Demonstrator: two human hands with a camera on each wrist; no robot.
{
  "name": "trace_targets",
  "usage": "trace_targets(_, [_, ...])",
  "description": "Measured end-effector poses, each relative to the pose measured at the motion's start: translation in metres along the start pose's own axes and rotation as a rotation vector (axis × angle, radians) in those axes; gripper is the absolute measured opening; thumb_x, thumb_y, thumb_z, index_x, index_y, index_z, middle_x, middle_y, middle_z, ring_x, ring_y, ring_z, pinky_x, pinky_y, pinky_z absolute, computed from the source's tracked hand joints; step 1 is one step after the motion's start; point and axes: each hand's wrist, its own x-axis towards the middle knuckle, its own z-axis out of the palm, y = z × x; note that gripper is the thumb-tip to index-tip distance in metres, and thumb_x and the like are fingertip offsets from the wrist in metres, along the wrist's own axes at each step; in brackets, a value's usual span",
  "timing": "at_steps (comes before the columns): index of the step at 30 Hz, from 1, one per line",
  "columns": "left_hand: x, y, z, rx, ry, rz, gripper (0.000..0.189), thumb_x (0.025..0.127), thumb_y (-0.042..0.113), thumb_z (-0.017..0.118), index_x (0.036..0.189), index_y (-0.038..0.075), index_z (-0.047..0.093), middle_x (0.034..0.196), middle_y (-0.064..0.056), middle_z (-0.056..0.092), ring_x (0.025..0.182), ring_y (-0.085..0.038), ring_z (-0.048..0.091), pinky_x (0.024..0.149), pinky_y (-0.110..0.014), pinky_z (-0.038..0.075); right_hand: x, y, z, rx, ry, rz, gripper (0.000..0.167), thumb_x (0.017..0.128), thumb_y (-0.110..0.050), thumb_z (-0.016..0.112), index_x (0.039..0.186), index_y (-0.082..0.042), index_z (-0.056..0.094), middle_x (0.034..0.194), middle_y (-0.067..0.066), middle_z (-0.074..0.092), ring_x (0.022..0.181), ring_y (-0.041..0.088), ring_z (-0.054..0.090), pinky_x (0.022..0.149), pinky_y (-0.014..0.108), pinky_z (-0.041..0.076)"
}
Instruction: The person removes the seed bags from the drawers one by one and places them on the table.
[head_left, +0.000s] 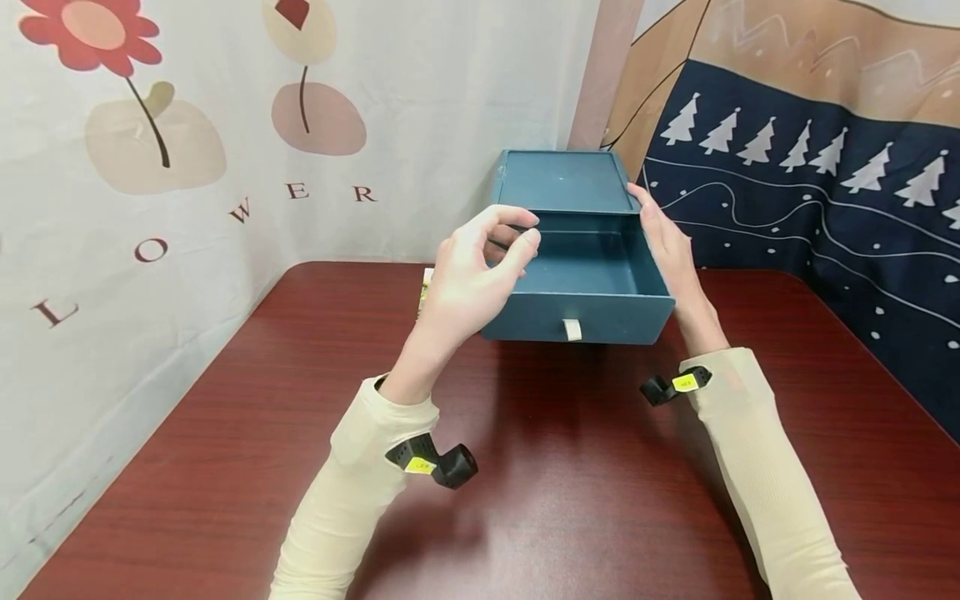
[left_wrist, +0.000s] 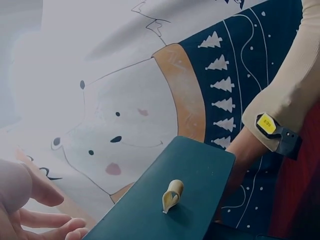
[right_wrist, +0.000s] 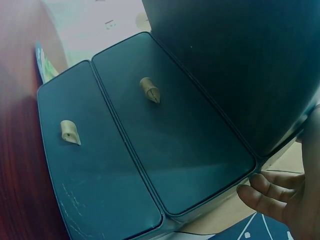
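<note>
A blue-green drawer cabinet point(head_left: 562, 179) stands toward the back of the table. Its top drawer point(head_left: 517, 321) is pulled out toward me, with the flat inner bottom showing and a cream loop tab point(head_left: 572, 330) on the front. My left hand point(head_left: 476, 271) hovers over the drawer's left edge, thumb and fingers loosely bent with a gap between them, holding nothing. At the right, my right hand point(head_left: 667, 246) rests along the cabinet's side with its fingers extended. Below the top drawer, the right wrist view shows a middle drawer point(right_wrist: 175, 155) and a bottom drawer point(right_wrist: 95, 175), both closed.
A small colourful printed item point(head_left: 424, 289) shows beside the cabinet's left, mostly hidden by my left hand. Behind the dark red wooden table point(head_left: 570, 500) hang a flower-print curtain point(head_left: 420, 100) and a navy cloth with white trees point(head_left: 787, 187).
</note>
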Motion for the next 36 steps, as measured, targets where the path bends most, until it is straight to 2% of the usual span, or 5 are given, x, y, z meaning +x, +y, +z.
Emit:
trace_targets(5, [-0.002,0.002,0.001,0.02,-0.018,-0.003,0.02,0.1,0.019,0.061,0.117,0.013,0.069,0.096,-0.007,0.071,0.074,-0.015,0.065,0.071,-0.035,0.053,0.0,0.001,0.0,0.004,-0.008,-0.003,0.055,0.11,-0.049,0.027,0.157,-0.024,0.037,0.161,0.0,0.036,0.144,0.021,0.038,0.118,0.049,0.026])
trace_targets(10, [-0.004,0.004,0.001,0.033,-0.037,0.016,0.02,0.1,0.018,0.061,0.118,0.012,0.068,0.095,-0.004,0.071,0.075,-0.014,0.065,0.073,-0.034,0.052,0.001,0.003,0.001,0.006,-0.012,-0.008,0.055,0.11,-0.048,0.027,0.158,-0.023,0.037,0.161,-0.001,0.035,0.145,0.02,0.036,0.119,0.047,0.024])
trace_targets(21, [-0.01,0.008,0.002,0.046,-0.06,0.04,0.02,0.101,0.019,0.061,0.118,0.013,0.069,0.094,-0.001,0.07,0.079,-0.015,0.064,0.072,-0.034,0.052,0.002,0.001,0.0,0.012,-0.012,0.0,0.053,0.11,-0.047,0.027,0.158,-0.025,0.036,0.161,-0.001,0.034,0.144,0.021,0.037,0.118,0.049,0.026])
trace_targets(29, [-0.012,0.01,0.003,-0.024,-0.112,0.017,0.019,0.101,0.017,0.062,0.117,0.011,0.069,0.094,-0.004,0.07,0.075,-0.019,0.066,0.067,-0.033,0.058,0.0,0.001,0.0,0.006,-0.008,0.002,0.054,0.11,-0.048,0.026,0.158,-0.024,0.036,0.161,0.0,0.035,0.144,0.023,0.037,0.118,0.051,0.025])
trace_targets(36, [-0.013,0.011,0.003,-0.033,-0.143,0.009,0.018,0.101,0.018,0.062,0.116,0.011,0.069,0.094,-0.004,0.07,0.074,-0.022,0.068,0.067,-0.033,0.058,0.001,0.003,0.0,0.038,-0.003,-0.015,0.053,0.11,-0.047,0.028,0.157,-0.024,0.038,0.161,-0.002,0.035,0.145,0.017,0.036,0.119,0.045,0.026])
